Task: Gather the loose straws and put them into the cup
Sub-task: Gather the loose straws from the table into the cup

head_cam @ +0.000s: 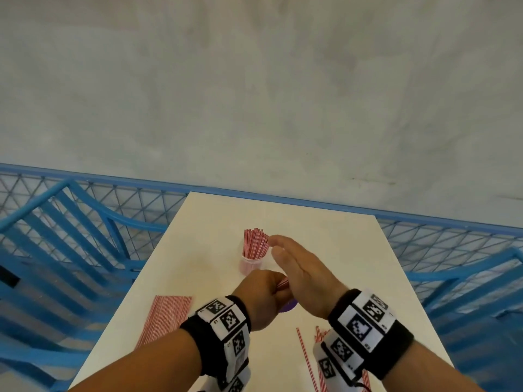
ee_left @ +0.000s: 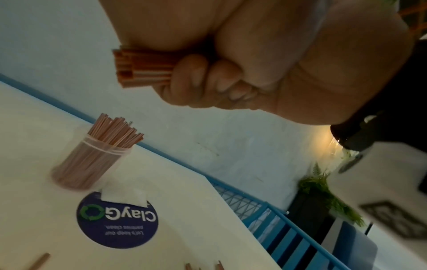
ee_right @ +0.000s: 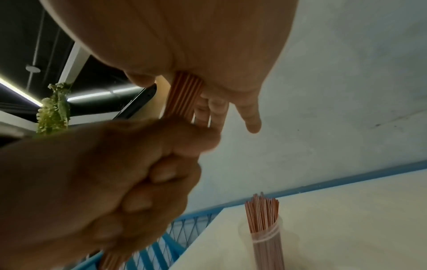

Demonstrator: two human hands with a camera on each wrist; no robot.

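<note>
A clear plastic cup [head_cam: 250, 265] full of red-and-white striped straws [head_cam: 255, 242] stands upright on the white table [head_cam: 353, 250], also seen as the cup [ee_left: 90, 162] and the cup [ee_right: 268, 243]. My left hand [head_cam: 263, 295] grips a bundle of straws [head_cam: 283, 282] in a fist just in front of the cup; the bundle [ee_left: 143, 68] juts past its fingers. My right hand [head_cam: 300, 273] is flat with straight fingers, its palm pressed against the end of that bundle [ee_right: 184, 95].
A flat sheet of straws [head_cam: 164, 316] lies at the table's left edge. Loose straws [head_cam: 305, 360] lie near the front under my right wrist. A round blue sticker [ee_left: 117, 221] sits on the table below my hands. Blue chairs [head_cam: 65, 244] and a mesh fence flank the table.
</note>
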